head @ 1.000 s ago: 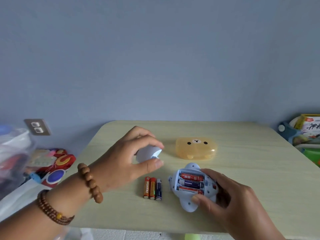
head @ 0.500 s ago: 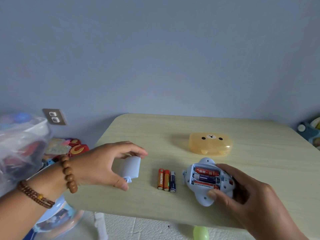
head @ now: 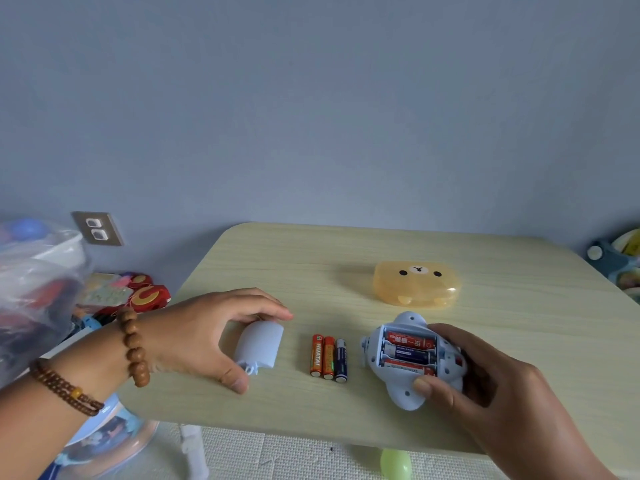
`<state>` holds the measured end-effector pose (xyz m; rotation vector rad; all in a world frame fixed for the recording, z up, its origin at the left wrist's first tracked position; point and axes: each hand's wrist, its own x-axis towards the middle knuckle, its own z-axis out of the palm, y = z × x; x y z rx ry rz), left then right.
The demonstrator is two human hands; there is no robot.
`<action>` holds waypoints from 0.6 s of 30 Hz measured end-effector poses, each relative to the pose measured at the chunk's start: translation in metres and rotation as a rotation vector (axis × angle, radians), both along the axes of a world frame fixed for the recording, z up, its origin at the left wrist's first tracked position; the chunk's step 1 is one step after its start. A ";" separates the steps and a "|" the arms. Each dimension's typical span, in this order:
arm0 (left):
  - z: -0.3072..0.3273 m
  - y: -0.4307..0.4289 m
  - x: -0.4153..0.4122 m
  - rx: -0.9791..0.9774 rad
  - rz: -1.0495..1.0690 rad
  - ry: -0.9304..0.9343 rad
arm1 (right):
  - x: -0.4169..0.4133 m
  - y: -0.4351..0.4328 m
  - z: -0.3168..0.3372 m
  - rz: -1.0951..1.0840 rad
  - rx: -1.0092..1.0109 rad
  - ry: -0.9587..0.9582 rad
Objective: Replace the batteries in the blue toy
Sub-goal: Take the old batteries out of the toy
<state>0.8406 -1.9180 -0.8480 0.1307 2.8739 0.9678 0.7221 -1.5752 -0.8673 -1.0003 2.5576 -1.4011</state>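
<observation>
The blue toy (head: 403, 393) lies upside down on the pale wooden table (head: 346, 258), its battery bay open with three batteries (head: 408, 353) inside. My right hand (head: 485, 386) grips the toy from its right side, thumb on the near edge. Three loose batteries (head: 328, 356), two orange and one dark blue, lie side by side to the toy's left. Further left, the pale blue battery cover (head: 259, 344) rests on the table, with my left hand (head: 197, 336) curled over it, fingers still touching it.
A translucent orange bear-faced case (head: 417, 284) sits behind the toy. Left of the table are a clear plastic bag (head: 31, 292), toy clutter (head: 138, 296) and a wall socket (head: 97, 228). A green ball (head: 395, 463) lies on the floor under the near edge.
My left hand carried the battery cover from above the loose batteries leftward and down onto the table. My right hand has kept hold of the toy.
</observation>
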 end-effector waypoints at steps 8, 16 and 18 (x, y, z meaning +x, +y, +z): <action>-0.003 -0.005 0.001 -0.025 -0.015 0.001 | -0.003 0.002 -0.007 0.024 0.008 0.016; 0.032 0.051 -0.008 -0.031 0.068 0.286 | -0.007 0.003 -0.013 0.019 -0.032 -0.005; 0.030 0.085 -0.020 -0.147 0.026 0.340 | -0.007 0.004 -0.012 0.028 -0.033 -0.018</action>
